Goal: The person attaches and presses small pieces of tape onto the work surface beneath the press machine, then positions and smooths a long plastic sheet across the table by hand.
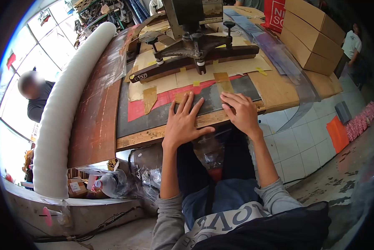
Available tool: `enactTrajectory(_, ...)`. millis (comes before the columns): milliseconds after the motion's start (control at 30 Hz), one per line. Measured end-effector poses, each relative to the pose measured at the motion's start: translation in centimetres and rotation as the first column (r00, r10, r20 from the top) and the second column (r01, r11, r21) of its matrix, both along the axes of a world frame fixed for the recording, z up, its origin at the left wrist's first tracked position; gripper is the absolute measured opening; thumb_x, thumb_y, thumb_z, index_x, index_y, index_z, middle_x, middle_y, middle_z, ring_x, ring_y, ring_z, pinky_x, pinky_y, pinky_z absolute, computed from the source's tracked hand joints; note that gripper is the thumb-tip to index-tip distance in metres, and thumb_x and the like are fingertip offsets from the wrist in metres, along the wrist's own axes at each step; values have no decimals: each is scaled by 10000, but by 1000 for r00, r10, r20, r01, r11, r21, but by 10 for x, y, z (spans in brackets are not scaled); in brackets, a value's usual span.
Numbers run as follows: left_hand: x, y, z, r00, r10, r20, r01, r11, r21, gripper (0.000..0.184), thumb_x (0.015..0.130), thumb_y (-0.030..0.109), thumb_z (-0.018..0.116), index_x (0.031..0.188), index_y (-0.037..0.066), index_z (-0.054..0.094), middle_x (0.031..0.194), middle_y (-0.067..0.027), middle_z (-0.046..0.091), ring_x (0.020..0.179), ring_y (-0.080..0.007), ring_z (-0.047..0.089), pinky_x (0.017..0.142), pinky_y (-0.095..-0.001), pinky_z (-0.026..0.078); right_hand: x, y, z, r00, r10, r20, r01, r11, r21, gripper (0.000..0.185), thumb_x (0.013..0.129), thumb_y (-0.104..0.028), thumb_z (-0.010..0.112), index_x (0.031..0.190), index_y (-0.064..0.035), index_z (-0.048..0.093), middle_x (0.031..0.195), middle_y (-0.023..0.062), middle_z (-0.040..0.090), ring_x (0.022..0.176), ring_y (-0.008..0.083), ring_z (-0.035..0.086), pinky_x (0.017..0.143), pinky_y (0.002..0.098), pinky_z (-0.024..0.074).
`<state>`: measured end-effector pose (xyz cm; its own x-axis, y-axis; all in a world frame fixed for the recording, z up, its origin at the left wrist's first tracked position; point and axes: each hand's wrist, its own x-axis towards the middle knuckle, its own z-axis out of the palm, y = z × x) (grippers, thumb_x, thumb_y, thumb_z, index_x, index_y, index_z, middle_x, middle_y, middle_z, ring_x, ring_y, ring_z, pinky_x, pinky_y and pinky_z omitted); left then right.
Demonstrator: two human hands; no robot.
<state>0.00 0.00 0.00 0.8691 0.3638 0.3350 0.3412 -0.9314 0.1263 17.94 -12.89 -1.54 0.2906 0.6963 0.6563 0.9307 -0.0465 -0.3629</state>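
My left hand [186, 121] lies on the near edge of the work board with its fingers spread, the fingertips over a red sheet [139, 109] and a small brown tape piece [180, 97]. To its right, my right hand [243, 113] rests on the dark mat [247, 86], fingers loosely extended and thumb close to the index finger. Its fingertips are near a brown tape strip [223, 81]. Another tape piece [150, 99] sits on the red sheet at the left. Beyond both hands stands a press head [195, 46] with a long metal bar [153, 71].
A white foam roll [72, 112] and a brown board [96, 121] flank the left side. Cardboard boxes [312, 37] and a clear plastic sheet [293, 89] are at the right. One person [36, 93] is at the left, another [352, 46] at the far right.
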Motion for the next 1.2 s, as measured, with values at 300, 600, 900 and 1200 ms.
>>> enactTrajectory(300,-2,0,1,1000,-6,-2,6,1000,9,910,712,696,584,1444,213,338,1502,-180,261,1399,-270,250,1107,-541,177,-2,0,7,1000,12,2,-11,999,-51,261,849,-182,613,1077,-66,668,1150,42,644,1046,213,577,895,357,426)
enactTrajectory(600,-9,-6,21,997,-34,-69,32,999,-22,467,937,541,403,1384,406,412,1502,-80,297,1396,-255,253,1116,-545,163,0,-1,11,996,62,-71,-69,993,-101,267,850,-178,622,1090,-71,668,1164,49,639,1054,218,577,908,349,411)
enactTrajectory(900,-6,5,12,967,-49,252,136,930,-341,345,975,331,393,1220,258,625,1362,-7,515,1335,-260,371,1114,-486,195,9,-3,23,959,116,-260,-154,979,-132,265,873,-166,602,1112,-66,659,1173,67,636,1056,235,576,905,342,399)
enactTrajectory(1200,-22,19,16,854,-367,369,518,677,-524,353,969,312,414,1213,184,635,1296,-3,576,1156,-220,538,985,-365,340,43,22,33,957,96,-274,-132,984,-118,269,884,-126,569,1113,3,625,1167,166,610,1086,320,572,942,380,437)
